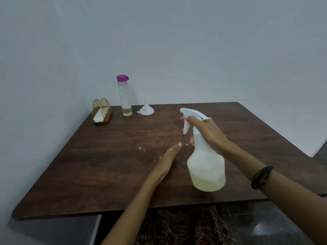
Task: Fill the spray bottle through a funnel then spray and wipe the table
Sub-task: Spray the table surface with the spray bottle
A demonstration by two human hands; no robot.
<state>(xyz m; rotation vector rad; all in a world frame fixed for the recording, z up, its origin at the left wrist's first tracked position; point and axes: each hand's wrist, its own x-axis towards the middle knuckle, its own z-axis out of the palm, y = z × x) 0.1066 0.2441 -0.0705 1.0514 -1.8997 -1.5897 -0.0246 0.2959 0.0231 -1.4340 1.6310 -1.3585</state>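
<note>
My right hand (206, 131) grips the neck of a white spray bottle (206, 167), lifted above the dark wooden table (99, 167) with its nozzle facing left and one finger reaching over the trigger. Pale yellow liquid fills the bottle's bottom part. My left hand (168, 160) is held flat with straight fingers just left of the bottle, low over the table, holding nothing. A white funnel (146, 109) stands upside down at the back of the table. Small crumbs or droplets (141, 149) lie on the wood ahead of my left hand.
A tall clear bottle (124, 96) with a purple cap and a little yellowish liquid stands at the back left by the wall. A gold wire napkin holder (101, 110) with white napkins sits left of it. The table's front edge is close to my body.
</note>
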